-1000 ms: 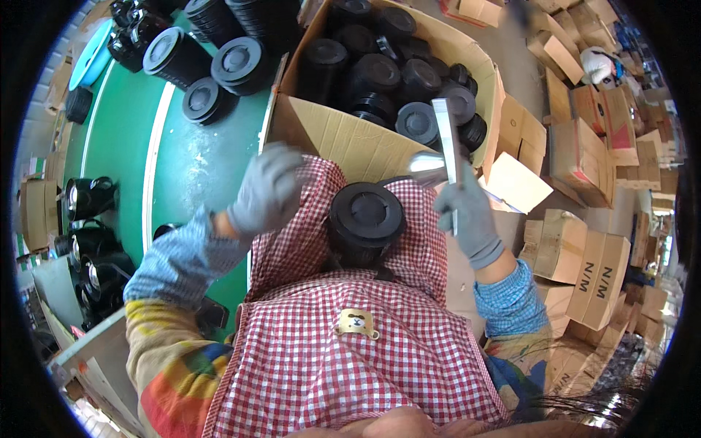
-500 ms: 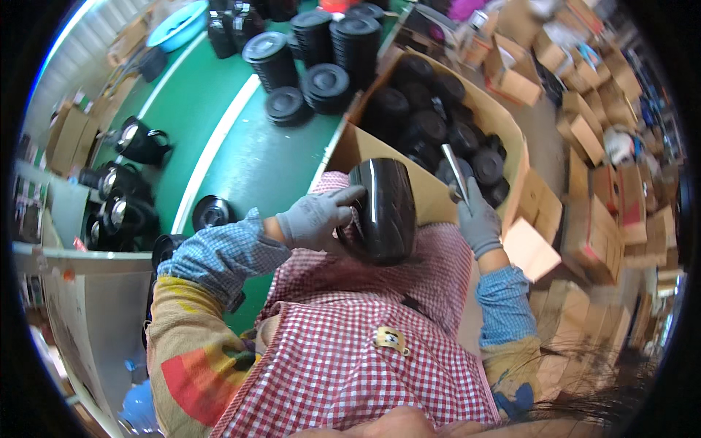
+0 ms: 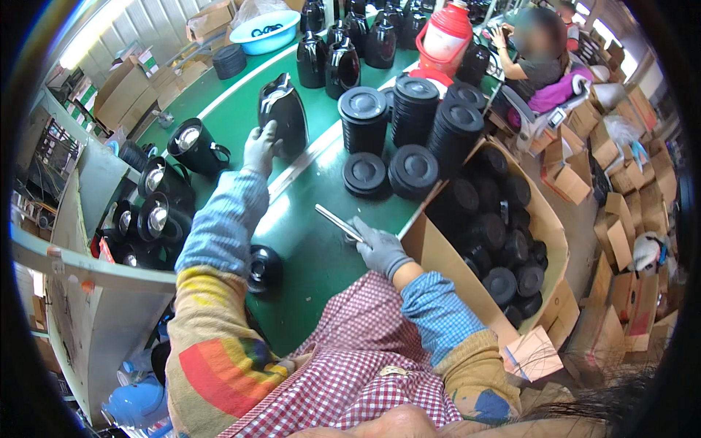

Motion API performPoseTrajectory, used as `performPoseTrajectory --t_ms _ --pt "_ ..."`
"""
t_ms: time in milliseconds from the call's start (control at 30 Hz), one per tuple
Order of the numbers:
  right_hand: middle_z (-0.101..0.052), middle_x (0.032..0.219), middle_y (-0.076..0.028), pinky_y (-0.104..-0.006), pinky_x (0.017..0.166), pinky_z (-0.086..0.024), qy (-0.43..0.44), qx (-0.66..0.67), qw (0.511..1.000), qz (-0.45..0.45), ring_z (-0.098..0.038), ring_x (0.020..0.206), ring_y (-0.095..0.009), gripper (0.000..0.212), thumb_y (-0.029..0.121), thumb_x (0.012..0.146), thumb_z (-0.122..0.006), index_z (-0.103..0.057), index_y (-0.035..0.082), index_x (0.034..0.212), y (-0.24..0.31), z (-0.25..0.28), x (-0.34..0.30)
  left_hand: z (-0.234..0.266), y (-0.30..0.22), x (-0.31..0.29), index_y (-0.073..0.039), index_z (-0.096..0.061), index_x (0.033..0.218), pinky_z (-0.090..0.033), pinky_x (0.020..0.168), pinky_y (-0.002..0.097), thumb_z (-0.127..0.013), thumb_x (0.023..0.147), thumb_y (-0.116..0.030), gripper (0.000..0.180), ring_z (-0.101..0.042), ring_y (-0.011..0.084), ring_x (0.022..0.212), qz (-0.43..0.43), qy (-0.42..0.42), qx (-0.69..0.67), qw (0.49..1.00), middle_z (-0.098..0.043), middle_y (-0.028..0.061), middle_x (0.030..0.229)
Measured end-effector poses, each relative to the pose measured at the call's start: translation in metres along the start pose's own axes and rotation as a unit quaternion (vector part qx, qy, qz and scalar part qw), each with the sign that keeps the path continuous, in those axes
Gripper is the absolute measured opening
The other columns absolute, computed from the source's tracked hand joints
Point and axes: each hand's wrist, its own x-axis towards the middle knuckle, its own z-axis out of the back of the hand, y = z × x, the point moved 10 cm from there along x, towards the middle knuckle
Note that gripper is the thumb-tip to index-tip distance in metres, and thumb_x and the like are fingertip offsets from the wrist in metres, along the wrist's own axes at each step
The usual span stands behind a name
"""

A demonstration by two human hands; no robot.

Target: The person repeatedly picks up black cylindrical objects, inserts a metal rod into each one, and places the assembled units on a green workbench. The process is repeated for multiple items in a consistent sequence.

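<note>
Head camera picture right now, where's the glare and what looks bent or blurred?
Head view: glare whitens the green tabletop beside the left sleeve; head view again: the black jug at the left hand shines, the grey shelf edge bows, and the seated co-worker's head is blurred.

A head-worn fisheye camera, the left of a side-by-side pair, is looking down and forward from above the wearer's own body. The checked apron (image 3: 321, 398) is filling the near lower edge, and the left hand (image 3: 261, 150) and right hand (image 3: 381, 252) are showing a little farther out, around the middle. Beyond, the green workbench (image 3: 314, 277) is stretching away toward the top, where a co-worker (image 3: 539, 77) is appearing small and distant. Straight edges are bending toward a dark, rounded rim.
</note>
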Motion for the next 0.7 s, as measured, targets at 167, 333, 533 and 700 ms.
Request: performPoseTrajectory --t_ms 167,333,533,700 --pt "-0.071 0.099 -0.016 -0.0475 0.078 -0.053 -0.077 -0.053 0.995 0.044 -0.068 0.087 -0.036 0.065 0.04 0.091 -0.064 -0.049 0.011 0.148 0.004 0.043 -0.027 -0.026 0.042 0.121 0.0 -0.064 0.104 -0.052 0.06 0.0288 -0.078 0.092 -0.033 0.038 -0.061 0.0134 0.073 -0.043 -0.117 0.073 0.99 -0.066 0.0058 0.091" --pt "-0.073 0.105 -0.017 -0.0403 0.084 -0.054 -0.16 0.119 0.971 -0.134 -0.07 0.092 -0.033 0.05 0.017 0.094 -0.065 -0.055 0.0 0.14 -0.088 0.09 -0.158 -0.03 0.073 0.203 -0.004 -0.065 0.106 -0.043 0.05 0.031 -0.079 0.09 -0.038 0.04 -0.053 0.0103 0.058 -0.072 -0.138 0.057 0.986 -0.063 0.0046 0.078" --pt "-0.072 0.102 -0.015 -0.0324 0.082 -0.053 -0.151 0.177 0.915 -0.33 -0.067 0.089 -0.02 0.049 0.017 0.097 -0.062 -0.055 -0.005 0.14 -0.153 0.065 -0.27 -0.004 0.036 0.174 -0.003 -0.06 0.129 -0.052 0.083 0.0402 -0.077 0.087 -0.03 0.052 -0.066 0.0244 0.094 -0.115 -0.09 0.359 0.922 -0.064 0.0165 0.12" --pt "-0.07 0.107 -0.009 -0.0265 0.085 -0.052 -0.192 0.227 0.891 -0.343 -0.063 0.093 -0.013 0.048 0.011 0.1 -0.061 -0.052 -0.005 0.144 -0.173 0.061 -0.306 0.044 -0.128 0.039 -0.007 -0.063 0.124 -0.034 0.111 0.052 -0.083 0.073 -0.036 0.062 -0.045 0.0379 0.132 -0.375 -0.127 0.708 0.585 -0.055 0.0177 0.135"
